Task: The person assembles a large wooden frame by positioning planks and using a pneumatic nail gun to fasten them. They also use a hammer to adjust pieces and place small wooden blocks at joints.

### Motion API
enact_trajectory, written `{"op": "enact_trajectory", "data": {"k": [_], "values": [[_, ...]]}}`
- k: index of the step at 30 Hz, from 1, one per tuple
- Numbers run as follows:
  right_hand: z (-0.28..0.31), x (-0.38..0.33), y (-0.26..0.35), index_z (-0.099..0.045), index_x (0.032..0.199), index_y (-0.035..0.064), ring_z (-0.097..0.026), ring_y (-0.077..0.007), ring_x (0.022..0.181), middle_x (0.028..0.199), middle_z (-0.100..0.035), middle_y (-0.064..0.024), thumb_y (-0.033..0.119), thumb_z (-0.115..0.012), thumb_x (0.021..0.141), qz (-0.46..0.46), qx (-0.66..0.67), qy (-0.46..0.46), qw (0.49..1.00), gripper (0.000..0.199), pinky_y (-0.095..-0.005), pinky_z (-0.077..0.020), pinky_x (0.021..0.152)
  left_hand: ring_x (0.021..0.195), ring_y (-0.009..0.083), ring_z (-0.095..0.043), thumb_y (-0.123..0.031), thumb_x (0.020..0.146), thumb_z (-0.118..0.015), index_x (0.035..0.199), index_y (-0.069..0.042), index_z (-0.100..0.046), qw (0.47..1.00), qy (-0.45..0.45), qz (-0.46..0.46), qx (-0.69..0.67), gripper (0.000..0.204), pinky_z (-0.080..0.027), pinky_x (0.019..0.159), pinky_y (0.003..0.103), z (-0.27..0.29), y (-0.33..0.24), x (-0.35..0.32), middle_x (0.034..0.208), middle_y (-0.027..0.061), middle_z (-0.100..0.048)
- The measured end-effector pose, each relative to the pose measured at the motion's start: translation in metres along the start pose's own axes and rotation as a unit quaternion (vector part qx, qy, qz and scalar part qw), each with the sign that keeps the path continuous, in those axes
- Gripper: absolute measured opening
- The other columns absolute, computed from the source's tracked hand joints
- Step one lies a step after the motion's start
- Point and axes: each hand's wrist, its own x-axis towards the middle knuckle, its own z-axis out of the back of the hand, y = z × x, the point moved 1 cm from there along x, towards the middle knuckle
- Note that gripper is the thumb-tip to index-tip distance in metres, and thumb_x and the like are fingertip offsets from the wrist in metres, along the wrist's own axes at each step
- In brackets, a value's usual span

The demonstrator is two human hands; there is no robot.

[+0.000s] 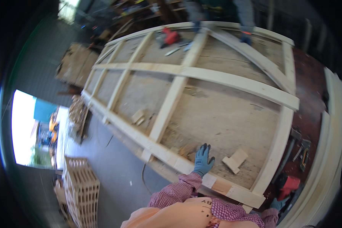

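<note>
A large pale timber frame [239, 85] of crossing boards lies over a worn worktable [224, 121]. My left hand [203, 162], in a blue glove with dark fingertips, is over the near rail, its fingers stretched out. It holds nothing. At the lower right, my gloved right hand [279, 203] is closed around what looks like a red and black nail gun [289, 187]. That hand's fingers are partly hidden. Small wood offcuts [235, 161] rest inside the frame, to the right of my left hand. A diagonal board [250, 57] crosses the far right corner.
A co-worker's gloved hand [246, 38] touches the far side. Another red power tool [171, 35] lies near the back rail. A hammer [290, 146] and hand tools sit on the dark red surface [309, 106], beside long boards [330, 152]. A slatted crate [81, 190] stands at lower left.
</note>
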Motion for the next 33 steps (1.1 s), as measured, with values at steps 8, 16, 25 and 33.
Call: {"op": "enact_trajectory", "data": {"k": [8, 16, 25, 33], "values": [[0.002, 0.011, 0.045, -0.012, 0.149, 0.0060, -0.040, -0.0371, 0.130, 0.142, -0.037, -0.0247, 0.002, -0.065, 0.071, 0.038, 0.101, -0.090, 0.990, 0.094, -0.0387, -0.0317, 0.109, 0.135, 0.0444, -0.023, -0.041, 0.080, -0.066, 0.144, -0.004, -0.027, 0.995, 0.099, 0.009, 0.030, 0.083, -0.021, 0.109, 0.052, -0.074, -0.044, 0.133, 0.146, 0.0275, -0.026], [0.002, 0.002, 0.062, -0.009, 0.148, 0.0019, -0.039, -0.0360, 0.131, 0.144, -0.033, -0.0276, 0.005, -0.063, 0.075, -0.044, 0.062, -0.074, 0.994, 0.091, -0.0377, -0.0326, 0.108, 0.140, 0.0457, -0.006, -0.059, 0.080, -0.056, 0.148, -0.005, -0.013, 0.977, 0.187, 0.020, 0.099, 0.097, -0.006, 0.112, 0.055, -0.118, -0.066, 0.196, 0.151, 0.0285, -0.010], [0.035, 0.029, 0.028, -0.029, 0.141, 0.0021, -0.057, -0.0416, 0.107, 0.116, -0.058, -0.0270, 0.017, -0.070, 0.071, 0.083, -0.037, -0.121, 0.989, 0.083, -0.0440, -0.0449, 0.093, 0.140, 0.0478, 0.009, -0.073, 0.074, -0.052, 0.148, -0.003, 0.003, 0.945, 0.266, 0.001, 0.189, 0.116, 0.005, 0.109, 0.060, -0.135, -0.076, 0.196, 0.151, 0.0324, 0.006], [0.164, 0.065, 0.110, -0.059, 0.092, -0.0006, -0.061, -0.0221, 0.061, 0.074, -0.062, -0.0124, 0.021, -0.054, 0.087, -0.066, 0.347, 0.233, 0.906, 0.023, -0.0338, -0.0513, 0.058, 0.140, 0.0465, 0.012, -0.074, 0.074, -0.051, 0.148, -0.002, 0.006, 0.938, 0.283, -0.002, 0.203, 0.117, 0.006, 0.109, 0.059, -0.134, -0.072, 0.195, 0.151, 0.0317, 0.009]]}}
